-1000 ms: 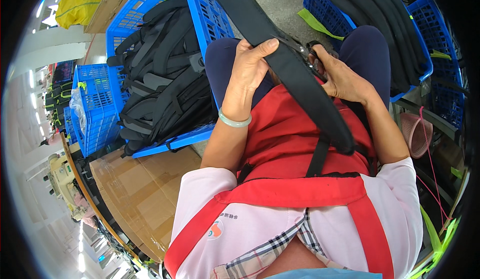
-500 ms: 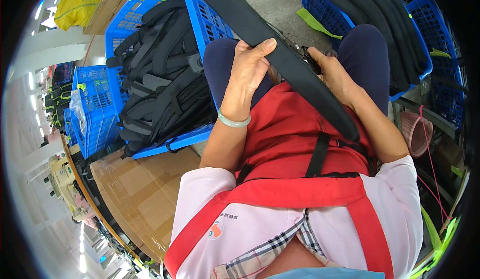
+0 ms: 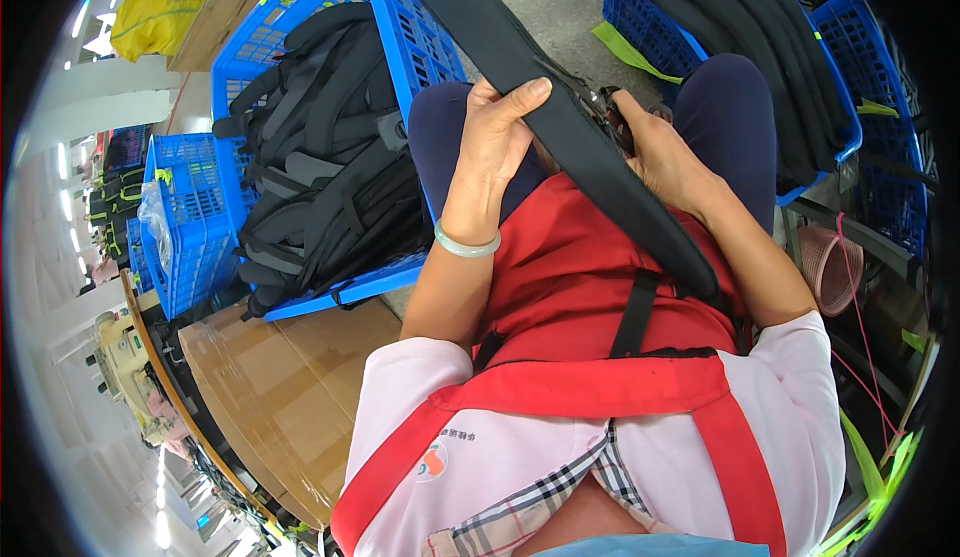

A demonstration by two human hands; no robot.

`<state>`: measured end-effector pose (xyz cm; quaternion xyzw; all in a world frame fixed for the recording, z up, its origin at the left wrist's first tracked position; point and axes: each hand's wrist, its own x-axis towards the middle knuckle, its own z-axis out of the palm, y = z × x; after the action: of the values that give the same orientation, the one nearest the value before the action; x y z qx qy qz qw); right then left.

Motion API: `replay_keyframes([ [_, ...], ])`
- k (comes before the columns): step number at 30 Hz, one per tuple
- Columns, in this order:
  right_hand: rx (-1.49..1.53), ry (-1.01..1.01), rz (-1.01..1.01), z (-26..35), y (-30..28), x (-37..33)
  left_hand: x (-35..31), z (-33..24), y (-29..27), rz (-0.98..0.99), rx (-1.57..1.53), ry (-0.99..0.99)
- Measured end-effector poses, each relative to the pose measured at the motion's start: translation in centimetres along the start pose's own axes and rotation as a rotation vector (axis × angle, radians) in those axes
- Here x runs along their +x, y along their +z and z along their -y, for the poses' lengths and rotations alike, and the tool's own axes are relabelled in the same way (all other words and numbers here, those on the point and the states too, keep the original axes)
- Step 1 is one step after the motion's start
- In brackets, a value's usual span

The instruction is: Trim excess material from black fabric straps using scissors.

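A long black padded strap (image 3: 590, 147) with a rounded end lies slantwise across my lap. My left hand (image 3: 500, 132) is closed on the strap's near edge, the thumb pressed flat on its face. On the strap's far side my right hand (image 3: 668, 157) is closed round a small dark object with shiny metal bits (image 3: 618, 122). The strap and fingers partly cover that object, and its kind cannot be made out. It lies against the strap's edge.
A blue plastic crate (image 3: 395, 42) heaped with black straps (image 3: 330, 157) stands at my left. Another blue crate (image 3: 650, 32) with black padded pieces (image 3: 765, 52) is at my right. A cardboard box (image 3: 285, 387) lies nearby, and a pink basket (image 3: 830, 269) stands low at right.
The strap has shifted slightly, its rounded end sitting a little lower. My right hand has moved slightly up and left along its edge. My left hand keeps its grip.
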<state>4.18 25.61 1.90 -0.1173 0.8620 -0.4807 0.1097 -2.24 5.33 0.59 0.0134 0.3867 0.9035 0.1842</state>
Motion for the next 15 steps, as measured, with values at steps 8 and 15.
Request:
replay_keyframes([
  [8,0.068,0.039,0.099,0.7,-0.6,0.2,0.0,-0.8,-0.3,0.008,-0.063,-0.033],
  [15,0.005,0.015,0.083,0.5,-0.7,-0.4,0.3,-0.7,-1.5,0.032,-0.011,-0.015],
])
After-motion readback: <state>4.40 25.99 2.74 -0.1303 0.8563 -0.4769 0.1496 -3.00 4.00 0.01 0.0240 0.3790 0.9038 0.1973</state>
